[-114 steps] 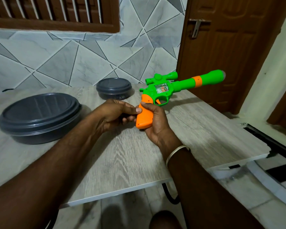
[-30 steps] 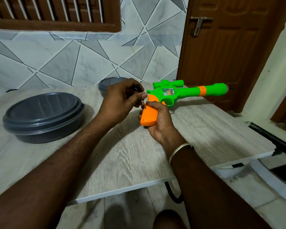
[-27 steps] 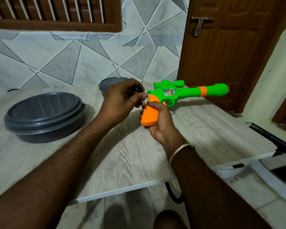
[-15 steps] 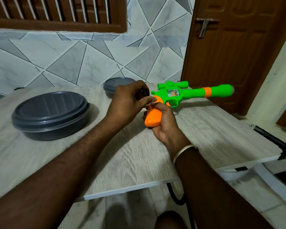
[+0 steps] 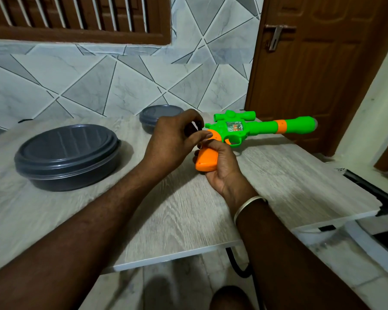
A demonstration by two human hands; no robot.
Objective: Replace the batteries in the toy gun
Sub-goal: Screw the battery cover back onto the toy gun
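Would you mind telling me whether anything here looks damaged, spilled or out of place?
Nothing stands out. The toy gun looks intact, its orange grip held in the right hand while the left hand pinches a small dark item at its top. The large container and small container sit level on the table, lids on.

Green toy gun point(image 5: 259, 128), orange grip nearest, barrel pointing right, roughly level.

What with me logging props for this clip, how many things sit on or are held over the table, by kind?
Grey lidded containers: 2
Toy gun, gripped by the right hand: 1
Small dark tool, mostly hidden, pinched by the left hand: 1
Total: 4
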